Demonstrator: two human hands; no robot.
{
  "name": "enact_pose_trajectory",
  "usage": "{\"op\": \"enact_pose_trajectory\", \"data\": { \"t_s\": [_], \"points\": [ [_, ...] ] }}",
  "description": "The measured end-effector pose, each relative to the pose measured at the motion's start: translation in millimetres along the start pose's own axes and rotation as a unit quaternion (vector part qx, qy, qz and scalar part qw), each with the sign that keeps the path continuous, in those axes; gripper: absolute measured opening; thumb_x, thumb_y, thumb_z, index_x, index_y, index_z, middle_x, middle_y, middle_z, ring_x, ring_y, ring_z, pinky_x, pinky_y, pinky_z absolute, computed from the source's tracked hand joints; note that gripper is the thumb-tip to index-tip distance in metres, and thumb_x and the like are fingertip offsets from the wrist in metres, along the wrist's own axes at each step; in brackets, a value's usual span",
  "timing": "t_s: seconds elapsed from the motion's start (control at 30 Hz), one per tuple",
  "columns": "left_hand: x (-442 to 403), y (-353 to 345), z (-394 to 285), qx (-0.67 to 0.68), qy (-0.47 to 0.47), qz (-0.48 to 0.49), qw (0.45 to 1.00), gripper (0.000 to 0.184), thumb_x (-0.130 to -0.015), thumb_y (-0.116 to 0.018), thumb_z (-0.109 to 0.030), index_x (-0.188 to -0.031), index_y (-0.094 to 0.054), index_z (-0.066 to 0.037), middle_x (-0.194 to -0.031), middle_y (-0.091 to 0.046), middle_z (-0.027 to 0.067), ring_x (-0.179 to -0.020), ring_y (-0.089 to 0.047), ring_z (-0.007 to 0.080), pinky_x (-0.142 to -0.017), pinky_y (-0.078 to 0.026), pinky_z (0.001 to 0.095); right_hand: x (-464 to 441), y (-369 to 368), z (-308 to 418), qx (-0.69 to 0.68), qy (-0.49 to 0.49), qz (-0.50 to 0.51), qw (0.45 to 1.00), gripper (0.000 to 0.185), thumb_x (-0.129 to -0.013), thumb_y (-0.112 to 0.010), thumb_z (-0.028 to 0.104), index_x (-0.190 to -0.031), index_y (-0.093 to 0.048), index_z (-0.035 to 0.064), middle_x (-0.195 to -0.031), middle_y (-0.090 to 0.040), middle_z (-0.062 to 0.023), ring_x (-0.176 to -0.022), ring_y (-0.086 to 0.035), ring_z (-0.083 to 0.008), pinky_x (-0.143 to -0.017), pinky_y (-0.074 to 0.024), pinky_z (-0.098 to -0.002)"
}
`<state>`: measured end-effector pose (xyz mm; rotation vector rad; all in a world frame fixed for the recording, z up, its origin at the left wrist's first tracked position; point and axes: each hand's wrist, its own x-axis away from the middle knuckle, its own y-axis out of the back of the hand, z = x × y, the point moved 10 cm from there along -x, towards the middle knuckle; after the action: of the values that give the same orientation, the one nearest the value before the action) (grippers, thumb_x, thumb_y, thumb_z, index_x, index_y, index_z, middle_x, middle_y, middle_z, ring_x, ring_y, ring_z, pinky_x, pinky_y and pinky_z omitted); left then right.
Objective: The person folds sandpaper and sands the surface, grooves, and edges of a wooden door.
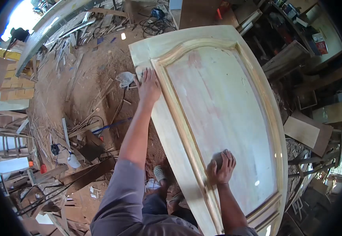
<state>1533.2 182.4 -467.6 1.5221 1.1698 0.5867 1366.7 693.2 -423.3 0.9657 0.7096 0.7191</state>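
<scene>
A large pale wooden door panel (226,106) with a raised, arched moulding (180,114) lies in front of me, its surface streaked whitish and faintly pink. My left hand (149,86) is on the flat outer frame near the upper left corner, its fingers bent over a small pale wad (139,71). Most of that wad is hidden beneath the fingers. Lower down, my right hand (224,169) rests on the arched inner panel, fingers spread and slightly curved. A dark patch beside its thumb could be shadow; I cannot tell.
A clear plastic bag (125,79) is just left of the door's edge. Wood scraps (76,39) and offcuts litter the dirt floor. Coiled black cable (155,25) lies beyond the door. Boards (306,131) and cluttered shelves stand on the right. My foot (160,174) is close beneath the door.
</scene>
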Motion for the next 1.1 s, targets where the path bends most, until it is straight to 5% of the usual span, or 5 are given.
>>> {"op": "enact_pose_trajectory", "data": {
  "t_s": [0.17, 0.37, 0.77, 0.87, 1.1],
  "points": [
    [-0.3, 1.5, 3.6, -0.031, -0.047, -0.034, 0.998, 0.060, -0.111, -0.046, -0.026, -0.168, -0.048, -0.009, -0.177, -0.044, 0.0120, -0.168, -0.035, 0.0293, -0.129, -0.015, 0.0822, -1.6, -1.1, -0.6, 0.000, -0.005, 0.002, 1.000, 0.054, -0.097, -0.073, 0.036, -0.140, -0.065, 0.0042, -0.154, -0.060, -0.0220, -0.145, -0.051, -0.0471, -0.125, -0.0364, -0.0618],
    [-17.9, 0.0, 4.3, -0.009, 0.025, -0.010, 1.000, 0.061, -0.111, -0.046, -0.027, -0.169, -0.047, -0.009, -0.179, -0.041, 0.0117, -0.168, -0.034, 0.0289, -0.131, -0.014, 0.0796, -2.1, 4.9, 2.9, -0.003, 0.012, 0.002, 1.000, 0.054, -0.097, -0.074, 0.033, -0.141, -0.064, 0.0036, -0.153, -0.060, -0.0227, -0.143, -0.053, -0.0474, -0.123, -0.0364, -0.0614],
    [471.9, 66.5, -201.5, 0.070, 0.025, 0.062, 0.995, 0.066, -0.110, -0.046, -0.020, -0.172, -0.037, 0.001, -0.181, -0.035, 0.0178, -0.172, -0.024, 0.0326, -0.136, -0.003, 0.0722, 26.3, 20.2, 2.4, -0.067, 0.045, -0.032, 0.996, 0.053, -0.098, -0.075, 0.028, -0.142, -0.062, 0.0010, -0.156, -0.055, -0.0243, -0.148, -0.046, -0.0468, -0.127, -0.0333, -0.0614],
    [518.9, 68.7, -212.9, 0.013, -0.018, 0.099, 0.995, 0.066, -0.110, -0.045, -0.020, -0.172, -0.036, 0.000, -0.182, -0.033, 0.0176, -0.172, -0.024, 0.0320, -0.135, -0.002, 0.0735, 59.3, 27.2, -6.4, -0.092, 0.091, -0.059, 0.990, 0.050, -0.099, -0.076, 0.028, -0.140, -0.063, 0.0023, -0.156, -0.056, -0.0249, -0.148, -0.047, -0.0469, -0.128, -0.0337, -0.0615],
    [437.4, 61.0, -181.0, -0.014, 0.015, 0.067, 0.998, 0.059, -0.116, -0.039, -0.023, -0.173, -0.039, -0.007, -0.182, -0.034, 0.0119, -0.172, -0.025, 0.0268, -0.137, -0.001, 0.0710, 173.2, 57.0, -42.1, -0.034, 0.127, -0.001, 0.991, 0.047, -0.099, -0.074, 0.029, -0.137, -0.066, 0.0029, -0.157, -0.056, -0.0245, -0.149, -0.047, -0.0464, -0.128, -0.0340, -0.0613]
  ]
}}
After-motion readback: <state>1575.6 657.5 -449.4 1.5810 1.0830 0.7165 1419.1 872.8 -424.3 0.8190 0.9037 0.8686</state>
